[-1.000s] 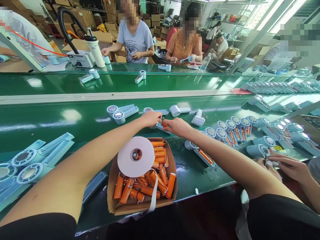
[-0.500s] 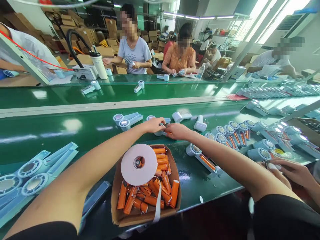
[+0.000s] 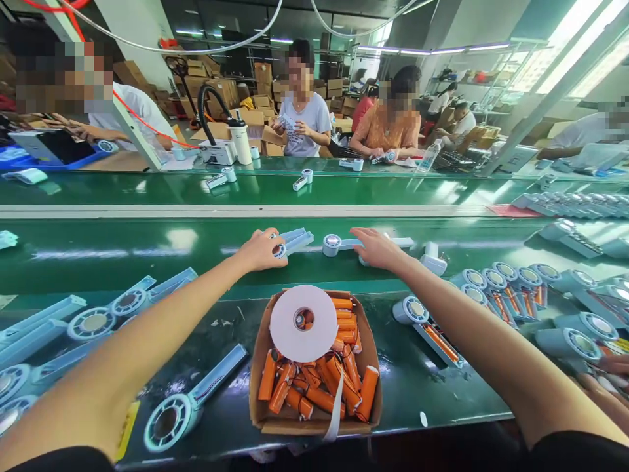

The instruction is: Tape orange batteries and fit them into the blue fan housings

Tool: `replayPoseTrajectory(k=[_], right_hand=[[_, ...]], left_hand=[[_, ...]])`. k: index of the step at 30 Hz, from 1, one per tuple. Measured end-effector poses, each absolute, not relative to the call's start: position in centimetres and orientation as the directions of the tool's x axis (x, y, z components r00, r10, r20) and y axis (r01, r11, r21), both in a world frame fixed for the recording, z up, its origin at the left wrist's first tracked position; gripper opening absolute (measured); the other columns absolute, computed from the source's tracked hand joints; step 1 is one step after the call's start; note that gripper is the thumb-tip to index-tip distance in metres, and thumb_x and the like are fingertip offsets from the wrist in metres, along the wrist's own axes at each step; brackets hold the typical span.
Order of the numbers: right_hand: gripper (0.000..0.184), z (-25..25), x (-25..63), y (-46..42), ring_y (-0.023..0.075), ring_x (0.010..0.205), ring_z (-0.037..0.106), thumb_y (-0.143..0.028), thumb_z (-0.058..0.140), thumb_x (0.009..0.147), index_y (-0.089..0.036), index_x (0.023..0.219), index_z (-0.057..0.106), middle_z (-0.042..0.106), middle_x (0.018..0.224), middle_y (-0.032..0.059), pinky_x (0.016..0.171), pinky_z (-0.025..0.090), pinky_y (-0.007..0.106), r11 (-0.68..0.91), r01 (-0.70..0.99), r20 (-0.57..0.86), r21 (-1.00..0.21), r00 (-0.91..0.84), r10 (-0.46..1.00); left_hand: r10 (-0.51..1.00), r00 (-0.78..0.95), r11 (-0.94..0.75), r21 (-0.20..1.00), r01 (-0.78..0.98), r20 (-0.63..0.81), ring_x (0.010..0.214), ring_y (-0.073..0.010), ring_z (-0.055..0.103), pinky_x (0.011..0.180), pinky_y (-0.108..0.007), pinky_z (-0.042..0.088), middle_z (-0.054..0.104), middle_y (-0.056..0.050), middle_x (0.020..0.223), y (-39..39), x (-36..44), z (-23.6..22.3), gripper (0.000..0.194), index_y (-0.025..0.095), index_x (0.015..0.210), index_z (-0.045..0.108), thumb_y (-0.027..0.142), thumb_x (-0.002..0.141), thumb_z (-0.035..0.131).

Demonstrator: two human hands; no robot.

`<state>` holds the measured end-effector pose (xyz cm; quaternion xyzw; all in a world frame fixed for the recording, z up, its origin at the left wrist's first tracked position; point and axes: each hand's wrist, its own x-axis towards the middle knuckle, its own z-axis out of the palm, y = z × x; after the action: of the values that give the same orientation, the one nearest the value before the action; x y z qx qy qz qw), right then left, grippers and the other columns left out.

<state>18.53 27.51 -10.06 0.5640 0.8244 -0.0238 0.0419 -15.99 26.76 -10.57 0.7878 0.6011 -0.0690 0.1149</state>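
My left hand [image 3: 260, 250] is curled over the round head of a pale-blue fan housing [image 3: 295, 240] on the green belt [image 3: 122, 252], beyond the box. To its right, my right hand [image 3: 376, 249] lies with fingers stretched out on the handle of another pale-blue fan housing [image 3: 333, 245]. Between my forearms stands a cardboard box [image 3: 259, 410] of orange battery cells [image 3: 319, 383]. A white tape roll [image 3: 303, 323] leans on top of the cells.
Several empty fan housings [image 3: 93, 321] lie at the left, one near the front edge [image 3: 171, 414]. Housings fitted with cells [image 3: 496, 288] line the right, beside a co-worker's hand [image 3: 607, 383]. Other people work across the far belt.
My hands have parted: the left moved left onto a housing head, the right shifted right onto a handle. The camera tilted up and the box looks nearer.
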Motion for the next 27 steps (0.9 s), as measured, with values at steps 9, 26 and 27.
replayPoseTrajectory(k=[9, 26, 27], right_hand=[[0.043, -10.1, 14.1, 29.0, 0.0387, 0.133, 0.059, -0.021, 0.056, 0.107, -0.008, 0.146, 0.065, 0.066, 0.136, 0.0185, 0.109, 0.046, 0.048, 0.386, 0.916, -0.194, -0.114, -0.401, 0.895], [0.063, -7.2, 15.4, 11.7, 0.0165, 0.075, 0.066, -0.055, 0.042, 0.109, -0.002, 0.136, 0.063, 0.072, 0.105, 0.0149, 0.065, 0.051, 0.029, 0.119, 0.643, -0.168, -0.756, -0.366, 0.915], [0.079, -7.4, 15.0, 9.5, 0.0138, 0.062, 0.06, -0.071, 0.046, 0.103, -0.002, 0.138, 0.059, 0.071, 0.097, 0.0141, 0.054, 0.044, 0.025, 0.041, 0.463, -0.207, -0.885, -0.472, 0.857]], left_hand=[[0.858, 0.076, -0.168, -0.137, 0.976, -0.508, 0.153, -0.0326, 0.031, 0.119, -0.043, 0.042, 0.029, -0.001, 0.17, 11.0, -24.5, -7.3, 0.054, 0.028, 0.138, 0.068, 0.048, 0.088, 0.067], [0.524, 0.708, -0.822, 0.065, 0.565, 0.474, 0.137, -0.039, 0.043, 0.113, -0.053, 0.048, 0.062, -0.015, 0.139, 6.1, -15.3, -7.8, 0.06, 0.0, 0.135, 0.061, 0.037, 0.092, 0.078], [0.513, 0.671, -0.815, 0.056, 0.577, 0.535, 0.14, -0.0409, 0.04, 0.113, -0.055, 0.047, 0.062, -0.017, 0.138, 4.8, -15.6, -7.6, 0.056, -0.001, 0.135, 0.059, 0.038, 0.097, 0.072]])
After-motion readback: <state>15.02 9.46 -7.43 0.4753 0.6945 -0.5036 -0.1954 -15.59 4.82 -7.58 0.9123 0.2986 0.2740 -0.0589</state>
